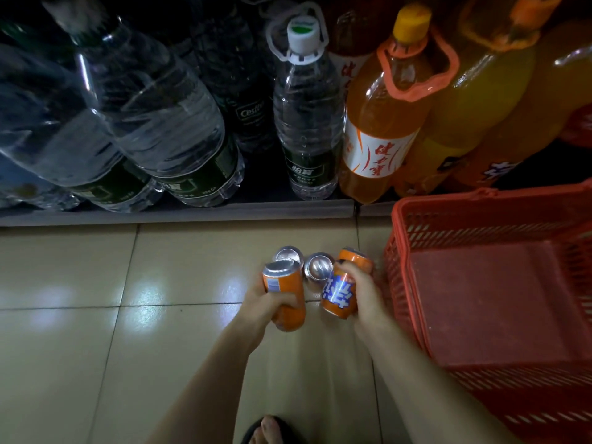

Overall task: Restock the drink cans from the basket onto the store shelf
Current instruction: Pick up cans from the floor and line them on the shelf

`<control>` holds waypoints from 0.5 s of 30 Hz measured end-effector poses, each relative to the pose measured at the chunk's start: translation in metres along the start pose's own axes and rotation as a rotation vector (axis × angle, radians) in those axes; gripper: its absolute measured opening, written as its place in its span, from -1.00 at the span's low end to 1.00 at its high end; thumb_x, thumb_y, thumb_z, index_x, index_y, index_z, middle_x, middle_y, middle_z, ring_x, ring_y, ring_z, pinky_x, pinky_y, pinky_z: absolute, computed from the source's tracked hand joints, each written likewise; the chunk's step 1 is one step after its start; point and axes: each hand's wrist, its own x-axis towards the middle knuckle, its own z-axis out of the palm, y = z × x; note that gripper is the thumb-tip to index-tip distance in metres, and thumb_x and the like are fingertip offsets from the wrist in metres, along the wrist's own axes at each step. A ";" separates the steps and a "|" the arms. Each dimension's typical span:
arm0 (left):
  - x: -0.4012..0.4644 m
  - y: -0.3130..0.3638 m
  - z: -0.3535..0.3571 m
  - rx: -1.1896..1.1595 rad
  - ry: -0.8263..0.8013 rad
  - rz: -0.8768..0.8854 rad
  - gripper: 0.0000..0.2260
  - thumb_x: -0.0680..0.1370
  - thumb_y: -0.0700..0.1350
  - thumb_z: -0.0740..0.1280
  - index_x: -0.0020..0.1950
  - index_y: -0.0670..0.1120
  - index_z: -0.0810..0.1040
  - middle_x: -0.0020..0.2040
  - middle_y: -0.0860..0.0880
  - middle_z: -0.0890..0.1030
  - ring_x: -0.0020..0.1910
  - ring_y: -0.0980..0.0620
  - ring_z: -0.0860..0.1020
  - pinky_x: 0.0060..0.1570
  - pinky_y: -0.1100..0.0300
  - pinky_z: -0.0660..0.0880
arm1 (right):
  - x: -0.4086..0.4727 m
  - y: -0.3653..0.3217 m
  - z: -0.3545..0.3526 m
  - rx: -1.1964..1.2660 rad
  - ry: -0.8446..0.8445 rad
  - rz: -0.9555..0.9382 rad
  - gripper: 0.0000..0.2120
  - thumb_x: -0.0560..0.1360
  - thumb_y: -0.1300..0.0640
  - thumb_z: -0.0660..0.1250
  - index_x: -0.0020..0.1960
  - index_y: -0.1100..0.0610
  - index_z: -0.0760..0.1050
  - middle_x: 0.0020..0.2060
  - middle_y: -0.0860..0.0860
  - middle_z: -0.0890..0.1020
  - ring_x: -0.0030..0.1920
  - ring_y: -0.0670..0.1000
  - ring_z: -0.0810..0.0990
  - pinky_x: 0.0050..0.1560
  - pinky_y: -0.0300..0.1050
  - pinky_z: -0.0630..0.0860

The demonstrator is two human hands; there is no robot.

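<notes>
Orange cans fill both my grips: left hand point(266, 302) curls round one can point(283, 296), right hand point(362, 293) round another point(339, 294). Three more cans point(317, 267) stand just beyond them. Basket point(416, 251) just right; shelf point(192, 211) edge ahead; bare floor point(96, 315) left.

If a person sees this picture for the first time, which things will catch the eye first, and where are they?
The eye goes first to the two orange cans at the centre: the left hand holds the left can and the right hand holds the right can, above the tiled floor. At the right stands a red basket that looks empty. Along the top, the shelf carries clear water bottles and large orange bottles.
</notes>
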 end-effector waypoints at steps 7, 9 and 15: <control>0.007 -0.030 0.017 0.024 -0.052 -0.053 -0.36 0.10 -0.21 0.53 0.19 -0.08 0.58 0.03 -0.31 0.70 0.13 -0.41 0.64 0.15 -0.32 0.58 | 0.021 0.005 -0.003 -0.003 0.115 -0.017 -0.77 0.21 0.12 0.50 -0.32 0.06 0.43 -0.47 -0.05 0.48 -0.45 0.01 0.48 -0.35 -0.18 0.48; 0.010 -0.030 0.020 0.053 -0.090 -0.041 -0.43 0.17 -0.26 0.50 0.19 -0.09 0.59 -0.02 -0.21 0.71 0.04 -0.25 0.68 0.06 -0.16 0.62 | 0.025 0.007 -0.005 -0.007 0.120 -0.001 -0.71 0.12 0.03 0.54 -0.22 0.05 0.54 -0.34 0.06 0.57 -0.32 0.10 0.58 -0.23 0.04 0.58; 0.015 -0.030 0.022 0.162 -0.141 0.028 -0.40 0.20 -0.33 0.46 0.25 -0.15 0.54 -0.06 -0.08 0.65 -0.09 0.00 0.61 -0.19 0.10 0.57 | 0.028 0.014 -0.005 0.018 0.123 0.029 -0.76 0.16 0.03 0.52 -0.32 0.04 0.48 -0.33 0.11 0.52 -0.33 0.09 0.53 -0.17 0.05 0.52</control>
